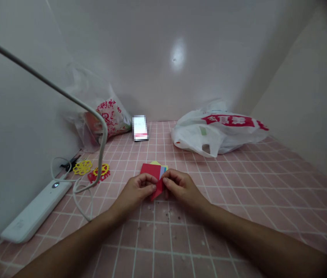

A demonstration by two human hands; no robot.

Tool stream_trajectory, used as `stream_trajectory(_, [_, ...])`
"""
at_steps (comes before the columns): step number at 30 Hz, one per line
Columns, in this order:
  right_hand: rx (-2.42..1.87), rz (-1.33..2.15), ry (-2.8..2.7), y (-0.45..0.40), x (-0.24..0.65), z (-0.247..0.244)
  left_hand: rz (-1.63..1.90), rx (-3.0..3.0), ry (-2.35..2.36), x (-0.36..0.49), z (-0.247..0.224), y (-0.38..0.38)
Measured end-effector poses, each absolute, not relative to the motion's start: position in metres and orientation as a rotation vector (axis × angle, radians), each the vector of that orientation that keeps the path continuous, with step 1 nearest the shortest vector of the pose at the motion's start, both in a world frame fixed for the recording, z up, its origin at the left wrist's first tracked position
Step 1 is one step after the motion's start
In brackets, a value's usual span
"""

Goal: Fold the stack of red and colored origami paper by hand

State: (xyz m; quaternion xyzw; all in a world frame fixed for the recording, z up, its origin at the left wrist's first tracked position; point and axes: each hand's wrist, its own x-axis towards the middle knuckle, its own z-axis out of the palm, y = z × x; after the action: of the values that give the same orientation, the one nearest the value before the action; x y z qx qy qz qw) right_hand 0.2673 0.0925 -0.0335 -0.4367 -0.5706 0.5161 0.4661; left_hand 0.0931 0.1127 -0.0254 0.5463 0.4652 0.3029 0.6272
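Both hands meet near the middle of the tiled surface, over a piece of red paper (152, 170). My left hand (140, 188) pinches its lower part between thumb and fingers. From the other side, my right hand (179, 185) closes its thumb and fingers on the right edge of the red paper, which looks folded at a slant and comes to a point at the bottom. Behind and beside it show blue paper (162, 171) and yellow paper (155, 163), partly hidden by the red paper and my right hand.
Yellow cut-outs (82, 167) and a red cut-out (103, 177) lie left, near a white power bank (37, 210). A white cable (50, 83) hangs across the left. Behind are a lit phone (140, 128), a clear bag (109, 116) and a white bag (195, 131).
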Motion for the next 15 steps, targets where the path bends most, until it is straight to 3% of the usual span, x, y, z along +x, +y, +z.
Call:
stream_trajectory(8, [-1.108, 1.146, -1.424, 0.088, 0.263, -0.041, 0.803, 1.759, 1.144, 0.098, -0.019, 0.1])
stream_trajectory(15, [-0.969, 1.276, -1.346, 0.088, 0.263, -0.034, 0.882, 1.33, 0.996, 0.097, -0.025, 0.105])
